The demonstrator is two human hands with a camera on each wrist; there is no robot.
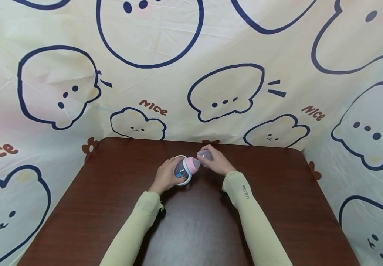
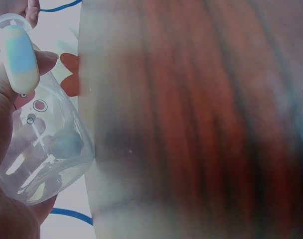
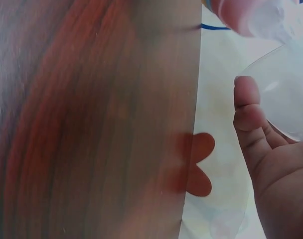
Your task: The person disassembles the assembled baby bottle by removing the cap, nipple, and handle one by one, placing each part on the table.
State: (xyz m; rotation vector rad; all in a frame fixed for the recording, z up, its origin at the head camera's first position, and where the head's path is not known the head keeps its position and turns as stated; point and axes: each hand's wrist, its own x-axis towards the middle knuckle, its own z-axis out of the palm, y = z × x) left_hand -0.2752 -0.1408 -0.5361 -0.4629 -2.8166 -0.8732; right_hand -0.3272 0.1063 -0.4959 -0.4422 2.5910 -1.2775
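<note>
My left hand (image 1: pixel 165 177) grips a clear baby bottle (image 1: pixel 180 170) with a pink collar (image 1: pixel 192 165) and light side handles. The bottle is tilted, its teat end pointing to the right. In the left wrist view the see-through body of the bottle (image 2: pixel 67 124) shows a pale ball inside, with fingers wrapped around it. Close to the teat, my right hand (image 1: pixel 219 162) holds a clear domed bottle cap (image 1: pixel 205 155). The right wrist view has the cap (image 3: pixel 291 94) between thumb and fingers, beside the pink collar (image 3: pixel 236 15); whether cap and teat touch I cannot tell.
Both hands are above the far part of a dark brown wooden table (image 1: pixel 191 229). Behind the table's back edge and along both sides hangs a pale cloth (image 1: pixel 165 85) printed with blue-outlined cartoon animals.
</note>
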